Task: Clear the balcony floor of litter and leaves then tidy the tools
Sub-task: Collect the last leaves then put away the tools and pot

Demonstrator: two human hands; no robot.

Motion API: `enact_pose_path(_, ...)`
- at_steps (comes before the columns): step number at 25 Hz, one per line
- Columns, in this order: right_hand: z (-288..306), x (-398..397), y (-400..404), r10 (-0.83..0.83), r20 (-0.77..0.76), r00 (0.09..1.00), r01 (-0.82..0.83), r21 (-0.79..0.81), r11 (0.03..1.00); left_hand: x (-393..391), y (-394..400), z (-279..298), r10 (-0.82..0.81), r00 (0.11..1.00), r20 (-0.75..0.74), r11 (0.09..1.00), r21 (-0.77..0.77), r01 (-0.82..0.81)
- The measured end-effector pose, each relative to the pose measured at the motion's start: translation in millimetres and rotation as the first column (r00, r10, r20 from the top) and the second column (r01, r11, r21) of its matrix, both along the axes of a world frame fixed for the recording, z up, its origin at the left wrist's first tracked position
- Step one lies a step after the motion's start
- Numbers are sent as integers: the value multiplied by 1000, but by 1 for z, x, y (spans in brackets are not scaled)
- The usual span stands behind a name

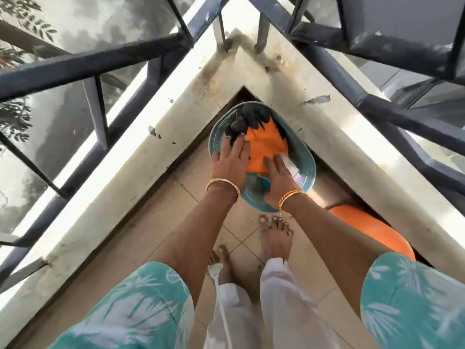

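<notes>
hands reach down into a teal basket [305, 157] set on the tiled floor [193, 187] in the balcony's corner. left hand [230, 161] lies flat, fingers straight, on an orange cloth [265, 147] and black gloves [245, 119] inside. right hand [280, 172] presses the cloth's near edge, fingers fairly straight. hands sit just beside each other. an orange round object [372, 230] rests by the wall, right.
</notes>
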State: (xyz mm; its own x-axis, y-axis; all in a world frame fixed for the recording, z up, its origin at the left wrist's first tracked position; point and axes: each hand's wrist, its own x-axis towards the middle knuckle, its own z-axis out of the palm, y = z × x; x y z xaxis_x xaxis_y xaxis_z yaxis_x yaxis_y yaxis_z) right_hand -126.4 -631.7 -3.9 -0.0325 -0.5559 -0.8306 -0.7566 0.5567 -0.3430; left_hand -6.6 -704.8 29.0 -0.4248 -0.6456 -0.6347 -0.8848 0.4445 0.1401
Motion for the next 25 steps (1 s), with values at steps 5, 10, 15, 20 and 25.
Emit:
enact_pose_path(5, 11, -9, 6, -59, -93, 994, 52, -81, 995, 11, 4, 18, 144, 973, -182, 988, 88, -130)
enact_pose_path(10, 68, -2, 22, -49, -231, 972, -27, -314, 949, 36, 42, 66, 238, 971, -21, 971, -9, -239)
enact_pose_path(15, 151, 30, 42, 85, -311, 947, -214, -409, 887, 80, 96, 146, 304, 952, 35, 948, -106, -299)
enact_pose_path(20, 250, 97, 53, 236, -328, 915, -381, -508, 772, 135, 140, 258, 441, 889, 123, 897, -50, -439)
enact_pose_path(25, 323, 175, 71, 418, -244, 875, -474, -607, 638, 209, 191, 332, 569, 802, 184, 822, -133, -553)
